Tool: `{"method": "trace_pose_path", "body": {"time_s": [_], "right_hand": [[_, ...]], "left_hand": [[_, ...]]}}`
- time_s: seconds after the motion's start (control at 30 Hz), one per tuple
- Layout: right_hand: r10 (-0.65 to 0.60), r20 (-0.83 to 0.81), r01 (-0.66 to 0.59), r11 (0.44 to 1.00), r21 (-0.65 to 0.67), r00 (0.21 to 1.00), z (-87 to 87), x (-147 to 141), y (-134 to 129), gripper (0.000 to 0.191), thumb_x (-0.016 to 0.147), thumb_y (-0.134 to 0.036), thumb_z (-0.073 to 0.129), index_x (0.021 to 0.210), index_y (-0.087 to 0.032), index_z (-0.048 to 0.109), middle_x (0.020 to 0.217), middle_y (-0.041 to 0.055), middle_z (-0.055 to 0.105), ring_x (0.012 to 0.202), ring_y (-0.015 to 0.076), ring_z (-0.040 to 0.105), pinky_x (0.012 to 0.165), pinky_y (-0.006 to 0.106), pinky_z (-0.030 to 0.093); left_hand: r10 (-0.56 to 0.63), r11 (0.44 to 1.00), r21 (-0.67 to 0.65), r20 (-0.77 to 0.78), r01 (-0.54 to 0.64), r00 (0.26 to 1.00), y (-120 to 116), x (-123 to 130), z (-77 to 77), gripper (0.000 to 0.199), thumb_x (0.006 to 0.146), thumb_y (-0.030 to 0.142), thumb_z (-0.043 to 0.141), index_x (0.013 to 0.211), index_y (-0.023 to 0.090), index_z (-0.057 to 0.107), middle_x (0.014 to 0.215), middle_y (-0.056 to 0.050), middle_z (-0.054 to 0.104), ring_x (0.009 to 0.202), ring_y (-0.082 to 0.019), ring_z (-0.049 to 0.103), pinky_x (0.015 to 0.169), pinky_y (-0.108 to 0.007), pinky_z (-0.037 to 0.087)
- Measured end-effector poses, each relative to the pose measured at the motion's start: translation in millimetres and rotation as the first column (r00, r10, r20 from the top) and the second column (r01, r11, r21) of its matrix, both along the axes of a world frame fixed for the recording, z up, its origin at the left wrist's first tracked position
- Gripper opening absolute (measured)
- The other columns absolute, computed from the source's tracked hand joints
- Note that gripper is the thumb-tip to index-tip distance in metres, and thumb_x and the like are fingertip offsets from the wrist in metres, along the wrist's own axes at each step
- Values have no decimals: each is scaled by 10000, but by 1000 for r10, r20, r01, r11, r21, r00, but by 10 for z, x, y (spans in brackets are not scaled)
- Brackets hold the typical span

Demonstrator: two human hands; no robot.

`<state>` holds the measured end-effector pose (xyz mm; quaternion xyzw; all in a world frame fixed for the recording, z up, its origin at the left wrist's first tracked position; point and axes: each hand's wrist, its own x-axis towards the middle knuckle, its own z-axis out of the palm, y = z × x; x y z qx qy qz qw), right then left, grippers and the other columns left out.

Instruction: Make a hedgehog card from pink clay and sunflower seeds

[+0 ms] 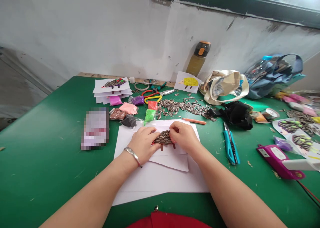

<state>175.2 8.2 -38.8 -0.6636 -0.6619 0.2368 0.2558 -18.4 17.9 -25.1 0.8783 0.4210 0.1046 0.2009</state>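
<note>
Head view: left hand [143, 144] and right hand [183, 136], both partly curled, hold opposite ends of a sunflower-seed hedgehog [163, 138] between them. Its long axis runs side to side above white paper [160, 179] on a green bench [50, 161], neither hand clearly nearer.

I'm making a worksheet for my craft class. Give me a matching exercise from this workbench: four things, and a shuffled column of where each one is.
Things:
1. Silver bangle
2. Teal-handled utility knife
3. Orange-capped bottle
4. Sunflower-seed hedgehog

Places:
A. On the green table, right of the white paper
B. Between the left hand and right hand
C. In front of the wall
D. Around the left wrist

Pairs: 1-D, 2-A, 3-C, 4-B
</note>
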Motion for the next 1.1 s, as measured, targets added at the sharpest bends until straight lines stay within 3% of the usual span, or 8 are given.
{"method": "trace_pose_path", "body": {"time_s": [0.43,0.6,0.8,1.1], "right_hand": [[27,45,-26,1000,-11,999,11,-23,7,191,755,-157,434,701,-220,606,676,-11,635,627,135,535,589,244,355],[20,14,-20,1000,9,1000,60,68,5,258,775,-182,471,940,-210,667,768,10,651,705,147,552,637,251,380],[77,174,-82,996,23,982,129,111,-13,206,774,-156,449,639,-202,597,716,12,599,695,143,515,610,254,330],[107,149,-106,994,-17,983,135,65,-27,222,759,-162,445,562,-196,544,687,13,579,673,138,493,606,252,314]], "left_hand": [[14,1000,-16,-11,-14,1000,-4,2,-4,181,834,347,585,938,234,680,1012,-48,570,933,-221,491,829,-353,388],[17,1000,-3,0,-17,1000,1,-7,-51,207,827,362,595,977,242,674,1047,-50,571,954,-226,491,846,-362,384],[6,1000,10,12,-6,1000,-1,-10,-44,193,835,358,582,956,240,676,1017,-49,571,931,-220,490,816,-349,387],[-5,1000,18,26,5,1000,-3,-1,-18,176,834,343,580,927,234,682,955,-45,570,901,-212,486,800,-343,386]]}}
